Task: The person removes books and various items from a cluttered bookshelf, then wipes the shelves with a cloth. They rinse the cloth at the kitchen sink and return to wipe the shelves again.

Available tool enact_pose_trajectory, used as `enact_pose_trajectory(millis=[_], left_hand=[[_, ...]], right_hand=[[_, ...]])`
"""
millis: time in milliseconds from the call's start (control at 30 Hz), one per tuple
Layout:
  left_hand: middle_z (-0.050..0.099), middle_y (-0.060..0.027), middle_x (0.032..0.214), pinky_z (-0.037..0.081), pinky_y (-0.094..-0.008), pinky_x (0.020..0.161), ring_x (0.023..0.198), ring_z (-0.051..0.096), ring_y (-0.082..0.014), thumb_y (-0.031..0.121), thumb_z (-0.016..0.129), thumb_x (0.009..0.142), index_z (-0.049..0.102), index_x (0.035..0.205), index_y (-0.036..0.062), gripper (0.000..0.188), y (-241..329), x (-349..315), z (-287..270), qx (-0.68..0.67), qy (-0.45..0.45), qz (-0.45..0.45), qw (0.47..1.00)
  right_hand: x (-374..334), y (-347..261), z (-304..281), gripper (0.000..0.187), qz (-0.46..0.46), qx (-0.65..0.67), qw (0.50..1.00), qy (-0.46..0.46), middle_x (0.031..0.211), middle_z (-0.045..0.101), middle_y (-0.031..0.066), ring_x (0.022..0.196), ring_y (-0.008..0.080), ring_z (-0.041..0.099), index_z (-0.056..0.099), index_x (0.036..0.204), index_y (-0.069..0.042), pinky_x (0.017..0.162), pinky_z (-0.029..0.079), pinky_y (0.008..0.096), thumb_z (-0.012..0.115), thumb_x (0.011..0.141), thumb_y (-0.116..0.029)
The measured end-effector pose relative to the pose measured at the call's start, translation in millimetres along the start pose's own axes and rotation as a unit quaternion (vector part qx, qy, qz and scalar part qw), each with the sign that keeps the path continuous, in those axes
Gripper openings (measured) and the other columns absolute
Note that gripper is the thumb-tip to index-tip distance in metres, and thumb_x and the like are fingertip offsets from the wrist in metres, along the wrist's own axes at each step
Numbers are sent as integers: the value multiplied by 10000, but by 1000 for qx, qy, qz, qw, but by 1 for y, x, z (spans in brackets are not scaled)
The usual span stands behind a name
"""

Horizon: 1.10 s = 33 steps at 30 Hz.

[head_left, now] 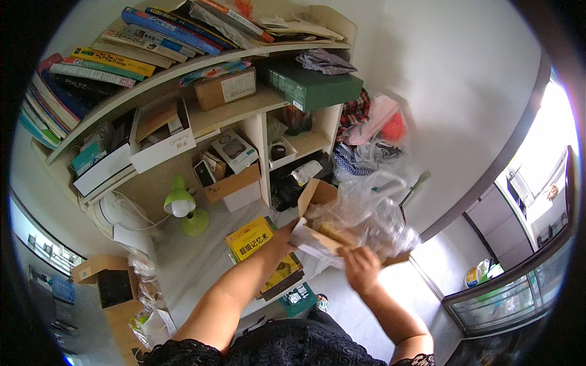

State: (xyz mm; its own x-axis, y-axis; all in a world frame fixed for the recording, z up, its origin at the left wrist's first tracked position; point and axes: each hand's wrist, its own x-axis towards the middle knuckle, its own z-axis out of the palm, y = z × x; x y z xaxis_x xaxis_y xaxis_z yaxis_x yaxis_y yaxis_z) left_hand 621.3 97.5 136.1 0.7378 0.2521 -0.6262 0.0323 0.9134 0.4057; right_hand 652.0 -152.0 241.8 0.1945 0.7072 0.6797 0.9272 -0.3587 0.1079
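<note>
My left hand [287,232] grips the near left edge of an open brown cardboard box [318,196] held above the desk. My right hand [360,266] is below the box's front right side, fingers curled at its lower edge. A crumpled clear plastic bag [366,215] bulges out of the box toward the right. Something flat and tan lies inside the box under the plastic. White paper or a flap [308,244] shows at the box's front between my hands.
A yellow book [250,238] tops a stack on the white desk [201,256]. A green desk lamp [182,204] and a white fan [113,210] stand to the left. Shelves [244,110] above hold books, boxes and a green carton [314,85]. Bags and cloth pile up at right.
</note>
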Motion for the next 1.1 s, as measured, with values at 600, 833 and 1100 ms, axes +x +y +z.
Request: enact_pose_trajectory(millis=[600,833,1100], left_hand=[[441,-129,1399,349,-472,1011,1224,439,-333,645,431,890,401,1399,79,762,23,35,8,10,-71,197,978],[486,-115,1331,363,-404,993,1239,440,-282,571,526,888,445,1359,85,681,44,64,-6,67,143,211,965],[520,-111,1269,388,-349,991,1160,501,-213,252,634,906,411,1320,28,521,152,-103,129,197,38,590,782]], right_hand=[[71,-39,202,245,183,212,896,-344,908,638,214,844,387,638,577,1012,-35,697,524,480,581,776,-99],[118,-16,158,238,61,253,888,-379,881,666,198,819,383,651,585,941,-70,704,519,474,564,847,-288],[372,106,34,308,-65,342,929,128,853,669,160,779,318,650,631,1049,-54,697,510,401,674,812,-246]])
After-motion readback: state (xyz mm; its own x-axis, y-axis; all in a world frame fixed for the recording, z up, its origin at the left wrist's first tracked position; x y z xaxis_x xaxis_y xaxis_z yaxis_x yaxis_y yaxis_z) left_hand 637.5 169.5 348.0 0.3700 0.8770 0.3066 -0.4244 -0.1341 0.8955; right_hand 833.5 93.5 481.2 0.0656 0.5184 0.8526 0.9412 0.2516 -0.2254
